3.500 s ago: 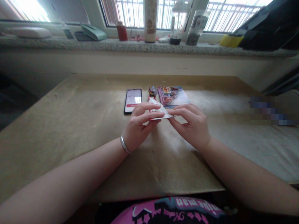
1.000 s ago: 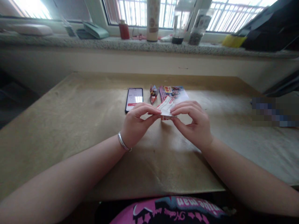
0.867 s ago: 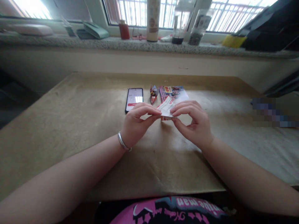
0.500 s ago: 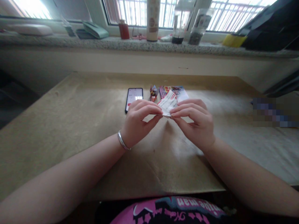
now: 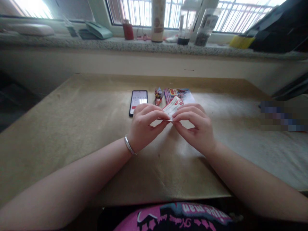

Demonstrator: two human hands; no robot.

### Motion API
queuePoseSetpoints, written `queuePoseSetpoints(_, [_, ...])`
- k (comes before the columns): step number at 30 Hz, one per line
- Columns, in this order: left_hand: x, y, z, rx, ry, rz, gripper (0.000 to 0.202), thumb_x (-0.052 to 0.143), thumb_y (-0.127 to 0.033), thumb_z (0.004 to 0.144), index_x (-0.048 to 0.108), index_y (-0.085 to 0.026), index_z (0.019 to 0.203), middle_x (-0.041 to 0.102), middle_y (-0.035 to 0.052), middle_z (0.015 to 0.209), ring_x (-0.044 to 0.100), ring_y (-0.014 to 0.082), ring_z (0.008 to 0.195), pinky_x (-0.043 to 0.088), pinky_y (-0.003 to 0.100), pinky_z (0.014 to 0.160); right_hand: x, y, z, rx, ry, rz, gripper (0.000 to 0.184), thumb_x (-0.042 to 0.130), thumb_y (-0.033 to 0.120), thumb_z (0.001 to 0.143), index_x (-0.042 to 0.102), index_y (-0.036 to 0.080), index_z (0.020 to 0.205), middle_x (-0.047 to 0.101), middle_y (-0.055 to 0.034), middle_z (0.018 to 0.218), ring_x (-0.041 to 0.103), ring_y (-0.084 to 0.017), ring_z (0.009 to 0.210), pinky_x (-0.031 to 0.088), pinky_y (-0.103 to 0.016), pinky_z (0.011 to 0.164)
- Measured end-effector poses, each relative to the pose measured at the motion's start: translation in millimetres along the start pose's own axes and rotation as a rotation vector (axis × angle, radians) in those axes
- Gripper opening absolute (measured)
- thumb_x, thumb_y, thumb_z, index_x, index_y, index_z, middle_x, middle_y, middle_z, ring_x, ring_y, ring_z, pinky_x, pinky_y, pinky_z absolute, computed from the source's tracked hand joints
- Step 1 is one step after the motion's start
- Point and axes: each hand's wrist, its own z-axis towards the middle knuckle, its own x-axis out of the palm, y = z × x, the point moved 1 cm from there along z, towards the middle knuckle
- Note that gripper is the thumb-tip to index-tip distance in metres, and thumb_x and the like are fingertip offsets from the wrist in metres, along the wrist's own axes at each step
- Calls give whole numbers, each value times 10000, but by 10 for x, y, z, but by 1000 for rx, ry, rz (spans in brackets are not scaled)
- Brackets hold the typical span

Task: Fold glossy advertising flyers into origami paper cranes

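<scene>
A small sheet of white paper (image 5: 171,107) with red and dark print is pinched between my two hands above the table. My left hand (image 5: 147,125), with a silver bangle at the wrist, grips its near left edge between thumb and fingers. My right hand (image 5: 196,126) pinches the near right edge, its fingertips almost touching those of the left. The fingers hide part of the paper. Just beyond it lie a small folded colourful paper piece (image 5: 158,95) and a printed colourful sheet (image 5: 180,93). A phone (image 5: 138,100) with a lit screen rests behind my left hand.
The tan table (image 5: 72,128) reaches to the wall under the window. On the stone sill (image 5: 134,47) stand a red bottle (image 5: 127,29), a tall pale canister (image 5: 158,22), clear containers and a yellow object (image 5: 241,41). A blurred item (image 5: 281,115) lies at the table's right side.
My right hand has shifted left and closer to the left hand. Less of the paper shows now, its right side drawn inward between the fingers.
</scene>
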Motion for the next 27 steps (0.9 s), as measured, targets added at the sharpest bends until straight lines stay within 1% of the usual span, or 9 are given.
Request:
queuePoseSetpoints(5, [10, 7, -9, 45, -9, -35, 90, 700, -284, 796, 669, -225, 734, 689, -3, 771, 591, 135, 755, 446, 306, 748, 16, 30, 7, 27, 24, -5, 117, 623, 126, 781, 589, 236, 802, 677, -18, 831, 619, -180, 853, 497, -383, 817])
queuePoseSetpoints(8, [12, 21, -15, 57, -17, -30, 99, 699, -280, 797, 661, -221, 727, 687, -5, 773, 588, 131, 753, 444, 304, 752, 12, 22, 5, 33, 16, -20, 108, 620, 133, 781, 590, 233, 807, 665, -20, 838, 614, -177, 850, 492, -383, 817])
queuePoseSetpoints(13, [10, 16, -16, 95, 1, 82, 86, 678, -299, 813, 662, -231, 764, 684, -15, 770, 575, 131, 750, 429, 302, 765, 21, -10, -21, -11, 13, -80, 103, 631, 146, 787, 608, 238, 826, 631, -14, 824, 585, -165, 818, 483, -356, 779])
queuePoseSetpoints(16, [11, 8, -17, 129, 13, 116, 101, 677, -305, 814, 658, -231, 746, 680, -16, 773, 568, 133, 753, 423, 304, 763, 31, -6, -30, -19, 21, -122, 88, 639, 171, 787, 620, 246, 829, 602, -12, 820, 566, -165, 807, 472, -352, 764])
queuePoseSetpoints(21, [16, 13, -19, 86, 6, 75, 115, 671, -294, 818, 665, -222, 729, 676, -10, 762, 572, 129, 737, 427, 302, 752, 31, -3, -11, 19, 11, -119, 92, 631, 148, 772, 600, 231, 798, 587, -8, 787, 562, -160, 778, 461, -347, 747])
queuePoseSetpoints(24, [23, 16, -21, 57, 16, 54, 126, 666, -302, 821, 670, -222, 724, 677, -5, 762, 574, 129, 734, 431, 302, 750, 34, -21, -11, 18, 18, -128, 97, 630, 138, 757, 589, 225, 775, 583, -6, 770, 560, -162, 773, 455, -352, 750])
queuePoseSetpoints(27, [32, 14, -25, 56, 22, 31, 121, 669, -296, 817, 671, -219, 724, 676, -2, 759, 574, 131, 733, 433, 302, 741, 40, -33, -22, 16, 31, -144, 110, 629, 125, 738, 586, 220, 774, 592, -10, 783, 561, -167, 785, 457, -356, 760])
